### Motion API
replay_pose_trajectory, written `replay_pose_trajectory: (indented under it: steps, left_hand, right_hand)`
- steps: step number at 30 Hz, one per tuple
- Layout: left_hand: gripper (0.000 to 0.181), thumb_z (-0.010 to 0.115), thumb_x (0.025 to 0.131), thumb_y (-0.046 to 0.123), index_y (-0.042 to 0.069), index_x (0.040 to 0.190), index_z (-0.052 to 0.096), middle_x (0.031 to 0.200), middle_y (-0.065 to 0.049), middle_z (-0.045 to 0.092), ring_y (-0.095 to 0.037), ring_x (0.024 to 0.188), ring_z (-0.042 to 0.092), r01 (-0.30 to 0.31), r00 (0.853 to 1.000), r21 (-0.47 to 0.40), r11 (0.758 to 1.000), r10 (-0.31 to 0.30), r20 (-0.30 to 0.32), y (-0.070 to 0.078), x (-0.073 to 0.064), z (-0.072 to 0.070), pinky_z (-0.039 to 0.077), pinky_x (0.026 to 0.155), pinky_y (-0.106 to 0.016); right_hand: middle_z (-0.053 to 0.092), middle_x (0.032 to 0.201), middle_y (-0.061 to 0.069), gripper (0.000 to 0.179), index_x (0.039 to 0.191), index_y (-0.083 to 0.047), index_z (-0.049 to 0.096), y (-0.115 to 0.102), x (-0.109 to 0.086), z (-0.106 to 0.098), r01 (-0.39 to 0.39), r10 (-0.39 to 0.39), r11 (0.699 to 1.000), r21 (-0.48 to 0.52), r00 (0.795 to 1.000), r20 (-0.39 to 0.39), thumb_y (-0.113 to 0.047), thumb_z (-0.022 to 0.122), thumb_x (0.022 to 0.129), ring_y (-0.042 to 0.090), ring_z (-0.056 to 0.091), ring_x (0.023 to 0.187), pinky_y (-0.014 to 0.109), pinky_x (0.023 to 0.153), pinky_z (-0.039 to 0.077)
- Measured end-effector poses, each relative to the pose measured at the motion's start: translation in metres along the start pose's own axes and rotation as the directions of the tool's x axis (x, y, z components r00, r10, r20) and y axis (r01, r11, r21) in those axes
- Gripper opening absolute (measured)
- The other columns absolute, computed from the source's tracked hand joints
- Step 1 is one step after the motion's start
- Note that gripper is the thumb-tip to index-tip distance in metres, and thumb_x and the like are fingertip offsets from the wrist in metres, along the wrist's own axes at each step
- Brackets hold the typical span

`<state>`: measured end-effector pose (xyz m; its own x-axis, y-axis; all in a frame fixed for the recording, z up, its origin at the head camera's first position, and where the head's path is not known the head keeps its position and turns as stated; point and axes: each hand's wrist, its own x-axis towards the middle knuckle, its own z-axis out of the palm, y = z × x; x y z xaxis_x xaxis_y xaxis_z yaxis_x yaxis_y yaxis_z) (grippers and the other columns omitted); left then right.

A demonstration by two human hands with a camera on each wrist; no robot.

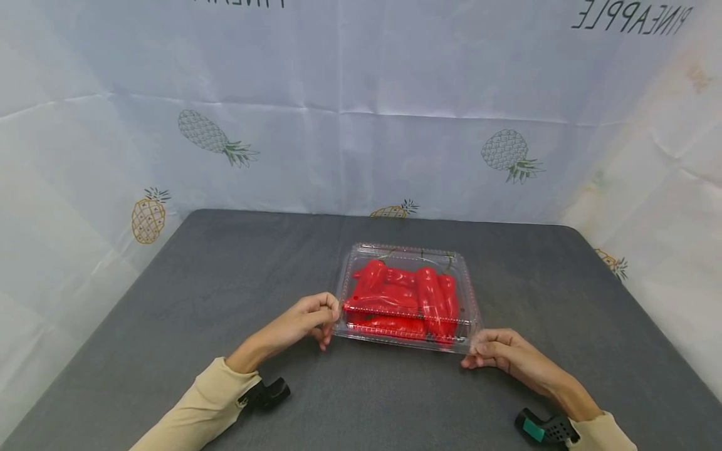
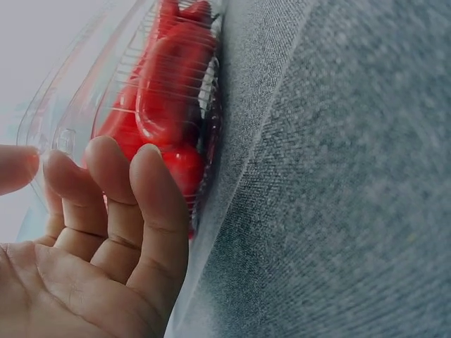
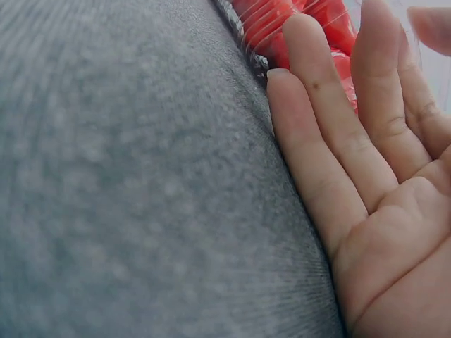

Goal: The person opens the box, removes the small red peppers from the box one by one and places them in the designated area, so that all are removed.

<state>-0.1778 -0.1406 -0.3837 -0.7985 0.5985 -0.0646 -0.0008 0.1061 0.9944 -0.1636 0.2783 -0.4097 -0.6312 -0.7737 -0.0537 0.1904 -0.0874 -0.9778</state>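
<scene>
A clear plastic clamshell container (image 1: 406,344) sits near the middle of the table in the head view, with its lid down. Several glossy red peppers (image 1: 389,297) lie inside it, some with thin stems. My left hand (image 1: 310,319) pinches the rim at the container's left side, near the front corner. At the front right corner, my right hand (image 1: 504,354) pinches the edge between thumb and fingers. The left wrist view shows the thumb and fingertips at the clear rim, peppers (image 2: 165,91) behind them. In the right wrist view the fingers lie along the container's side, low over the table.
A dark grey cloth covers the table (image 1: 254,263). Behind it and at both sides hangs a pale curtain (image 1: 338,156) printed with pineapples. Each wrist carries a small black camera, the left one (image 1: 273,394) and the right one (image 1: 544,429).
</scene>
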Motion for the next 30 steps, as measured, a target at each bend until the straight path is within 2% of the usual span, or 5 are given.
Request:
replay_pose_trajectory:
  steps: [6,13,19,25,30]
  left_hand:
    - [0.008,0.043,0.094,0.006,-0.001,0.096,0.047,0.072,-0.004,0.05,-0.014,0.065,0.056,0.003,1.0,0.024,1.0,-0.003,-0.016,-0.001,0.0,0.0,0.055,0.063,-0.03]
    - [0.012,0.043,0.095,0.007,-0.004,0.098,0.047,0.071,-0.004,0.051,-0.014,0.063,0.057,-0.006,1.0,0.048,0.999,0.007,-0.014,-0.002,-0.001,-0.001,0.055,0.062,-0.03]
    - [0.015,0.045,0.098,0.009,-0.005,0.098,0.049,0.07,-0.003,0.053,-0.012,0.063,0.058,-0.023,0.999,0.091,0.996,0.02,0.031,0.0,-0.003,0.0,0.055,0.062,-0.03]
    - [0.019,0.052,0.099,0.015,-0.003,0.096,0.051,0.07,-0.002,0.056,-0.01,0.063,0.058,-0.017,0.995,0.146,0.989,0.003,0.098,0.007,-0.005,0.002,0.053,0.063,-0.026]
    - [0.019,0.053,0.099,0.018,0.001,0.092,0.049,0.067,-0.003,0.056,-0.011,0.062,0.06,-0.03,0.996,0.2,0.979,0.012,0.094,0.009,-0.005,0.002,0.053,0.062,-0.028]
  right_hand:
    - [0.064,0.107,-0.005,0.033,0.109,-0.008,0.06,0.001,0.001,-0.003,0.031,-0.032,0.999,0.029,0.999,0.025,0.002,0.029,0.104,0.014,0.067,0.113,0.03,0.101,0.052]
    - [0.062,0.116,0.002,0.029,0.117,-0.006,0.054,0.002,0.001,-0.002,0.031,-0.031,0.999,-0.018,0.999,-0.023,-0.003,0.027,0.107,0.016,0.066,0.116,0.031,0.099,0.053]
    - [0.063,0.119,0.002,0.028,0.114,-0.008,0.054,0.003,0.001,-0.001,0.049,-0.05,0.999,-0.021,0.998,-0.027,-0.003,0.027,0.107,0.015,0.065,0.116,0.031,0.098,0.054]
    - [0.061,0.117,0.001,0.03,0.105,-0.011,0.052,0.003,0.0,-0.002,0.074,-0.074,0.997,0.009,0.997,-0.01,-0.002,0.024,0.107,0.016,0.064,0.118,0.031,0.099,0.053]
    - [0.061,0.117,0.0,0.023,0.109,-0.012,0.049,0.002,-0.002,-0.002,0.038,-0.04,0.999,-0.032,0.996,-0.073,-0.004,0.027,0.107,0.016,0.065,0.117,0.032,0.098,0.054]
